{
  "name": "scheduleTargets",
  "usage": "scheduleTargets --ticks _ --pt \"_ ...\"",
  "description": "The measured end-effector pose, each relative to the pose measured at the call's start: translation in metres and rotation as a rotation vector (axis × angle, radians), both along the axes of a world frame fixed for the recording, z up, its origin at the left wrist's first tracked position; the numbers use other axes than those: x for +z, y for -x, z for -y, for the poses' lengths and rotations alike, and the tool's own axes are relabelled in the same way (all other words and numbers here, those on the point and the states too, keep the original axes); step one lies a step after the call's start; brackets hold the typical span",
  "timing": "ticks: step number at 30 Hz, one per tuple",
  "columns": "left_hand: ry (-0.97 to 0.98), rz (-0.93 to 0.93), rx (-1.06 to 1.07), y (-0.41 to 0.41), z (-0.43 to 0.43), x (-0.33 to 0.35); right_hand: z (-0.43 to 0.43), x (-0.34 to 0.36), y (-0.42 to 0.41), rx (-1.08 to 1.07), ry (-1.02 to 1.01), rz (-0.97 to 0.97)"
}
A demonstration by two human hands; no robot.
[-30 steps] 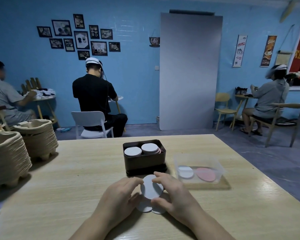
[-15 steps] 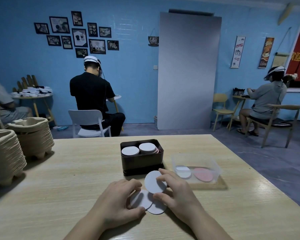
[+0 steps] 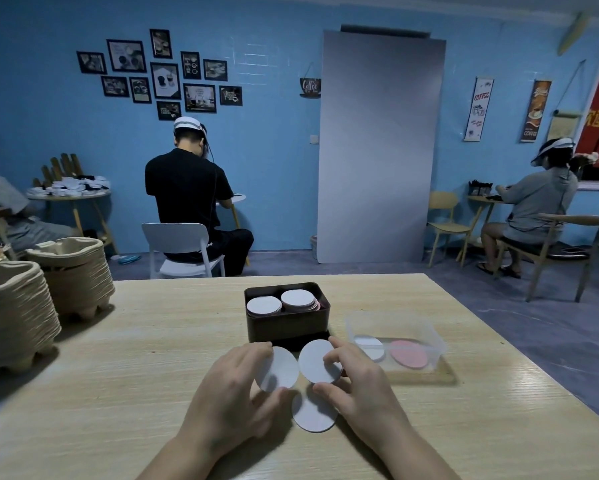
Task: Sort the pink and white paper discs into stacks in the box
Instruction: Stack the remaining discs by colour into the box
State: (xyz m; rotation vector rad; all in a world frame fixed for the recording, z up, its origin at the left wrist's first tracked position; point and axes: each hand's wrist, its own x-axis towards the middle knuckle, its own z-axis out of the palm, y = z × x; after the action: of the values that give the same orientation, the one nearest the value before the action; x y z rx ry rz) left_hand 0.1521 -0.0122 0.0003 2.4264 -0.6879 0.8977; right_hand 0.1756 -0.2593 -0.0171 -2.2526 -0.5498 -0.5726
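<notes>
Both of our hands are busy with white paper discs, low over the wooden table [image 3: 125, 375]. Our left hand [image 3: 229, 393] pinches one white disc [image 3: 279, 368] by its edge, with the thumb under and the fingers on top. Our right hand [image 3: 357, 386] pinches another white disc [image 3: 317, 362] the same way. A third white disc [image 3: 313, 414] lies flat on the table between our thumbs, and nobody holds it. We think these discs are very light and thin, so they may bend a little or slip if we squeeze the flat part. The edge looks like the best place to hold them, with a soft pinch. A flat one on the table may be hard to lift, so we may need to slide a fingertip under its rim. Just past our fingers sits the dark box [image 3: 287, 323], with two round stacks [image 3: 280, 303] inside, side by side, both white on top. The right stack seems to show a bit of pink at its side. To the right of the box is a clear tub [image 3: 426, 330] with one white disc and one pink disc [image 3: 409, 355] lying in it. Nothing stands between our hands and the box. Far to the left are tall piles of paper trays [image 3: 24, 306], well apart from us. Other people sit at tables near the blue wall.
</notes>
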Motion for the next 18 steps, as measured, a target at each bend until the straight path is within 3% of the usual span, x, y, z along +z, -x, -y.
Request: scheduleTargets --ticks 14,18 --pt "-0.167 0.025 -0.227 -0.005 0.01 -0.001 -0.01 0.009 0.013 0.204 0.198 0.072" --pt "-0.127 -0.077 -0.203 -0.005 0.007 -0.005 -0.009 0.009 0.012 0.18 0.188 0.058"
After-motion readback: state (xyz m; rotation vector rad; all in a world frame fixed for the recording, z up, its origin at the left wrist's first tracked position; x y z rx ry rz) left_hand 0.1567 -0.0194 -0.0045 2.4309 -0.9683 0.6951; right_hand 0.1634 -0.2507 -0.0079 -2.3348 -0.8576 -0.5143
